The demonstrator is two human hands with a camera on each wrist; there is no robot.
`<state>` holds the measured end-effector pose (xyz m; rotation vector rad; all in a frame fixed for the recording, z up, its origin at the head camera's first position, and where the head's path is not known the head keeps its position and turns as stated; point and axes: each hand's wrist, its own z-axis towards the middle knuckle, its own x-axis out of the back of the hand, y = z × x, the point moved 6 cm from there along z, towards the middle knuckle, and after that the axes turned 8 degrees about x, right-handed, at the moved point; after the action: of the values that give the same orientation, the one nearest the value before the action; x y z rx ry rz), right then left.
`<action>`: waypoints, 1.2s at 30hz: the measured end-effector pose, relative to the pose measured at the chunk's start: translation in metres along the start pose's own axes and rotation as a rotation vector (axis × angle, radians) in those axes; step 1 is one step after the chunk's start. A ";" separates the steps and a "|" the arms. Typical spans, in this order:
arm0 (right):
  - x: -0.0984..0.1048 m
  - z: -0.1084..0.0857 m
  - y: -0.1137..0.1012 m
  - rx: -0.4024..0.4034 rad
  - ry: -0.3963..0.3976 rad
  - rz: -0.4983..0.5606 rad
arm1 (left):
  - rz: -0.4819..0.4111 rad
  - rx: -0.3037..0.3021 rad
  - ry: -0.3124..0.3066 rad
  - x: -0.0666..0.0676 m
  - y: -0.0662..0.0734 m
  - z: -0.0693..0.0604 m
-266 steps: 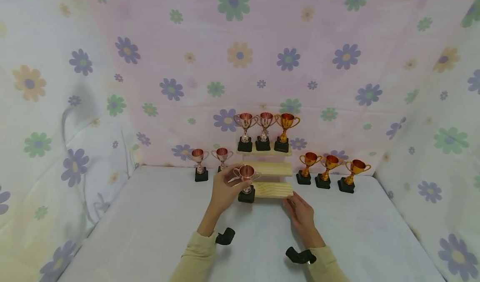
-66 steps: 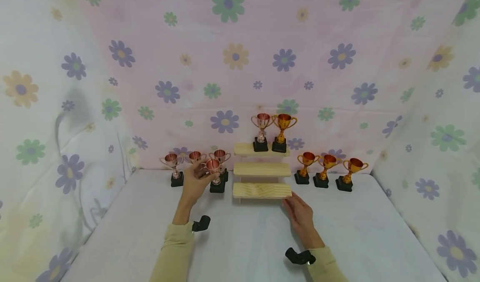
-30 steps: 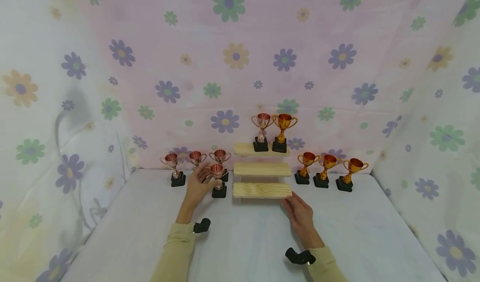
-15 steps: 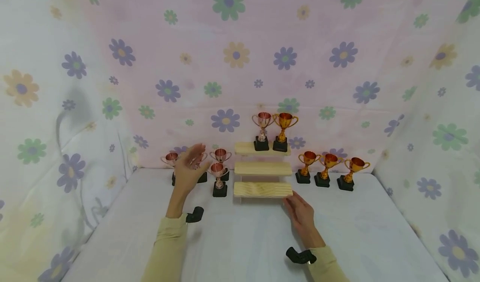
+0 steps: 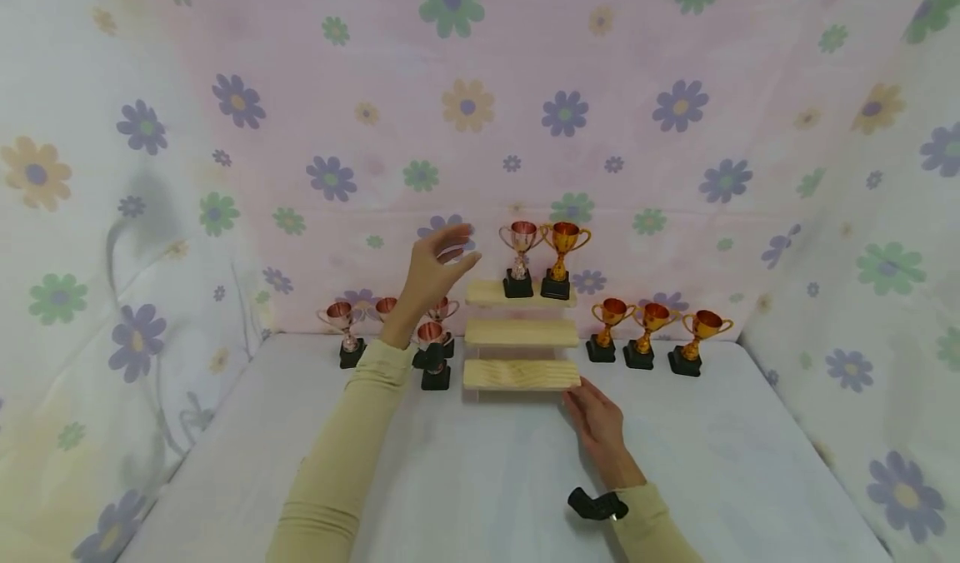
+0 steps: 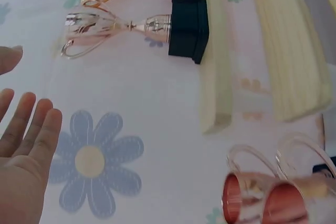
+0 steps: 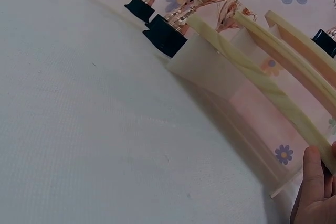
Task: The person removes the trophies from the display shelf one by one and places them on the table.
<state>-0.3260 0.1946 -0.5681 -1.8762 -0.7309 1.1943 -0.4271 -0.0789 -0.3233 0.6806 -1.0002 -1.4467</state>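
Observation:
My left hand is raised, empty, with fingers and thumb spread apart. It hovers left of a rose-gold trophy cup on the top step of a three-step wooden display stand, without touching it. A gold trophy cup stands right beside that one. In the left wrist view, a gap separates the fingers from the rose-gold trophy. My right hand pinches the right end of the lowest step; its thumb lies against the board in the right wrist view.
Several rose-gold trophies stand on the white table left of the stand, one in front and partly behind my left wrist camera. Three gold trophies line up on the right. Flowered cloth hangs behind.
One rose-gold trophy has left the top step. My left hand set a rose-gold trophy on the table at left, let go, and rose toward the top step. My right hand has stayed put.

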 end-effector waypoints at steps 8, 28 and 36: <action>0.000 -0.001 0.000 0.004 -0.028 -0.004 | 0.100 0.162 -0.032 -0.031 -0.006 0.030; 0.001 0.001 -0.001 0.008 -0.002 0.009 | 0.086 0.223 0.013 -0.084 -0.028 0.041; 0.000 0.001 -0.001 0.055 -0.033 -0.017 | 0.105 0.220 0.078 -0.082 -0.030 0.036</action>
<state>-0.3269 0.1954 -0.5670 -1.8060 -0.7234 1.2254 -0.4610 0.0065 -0.3447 0.8247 -1.1270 -1.2206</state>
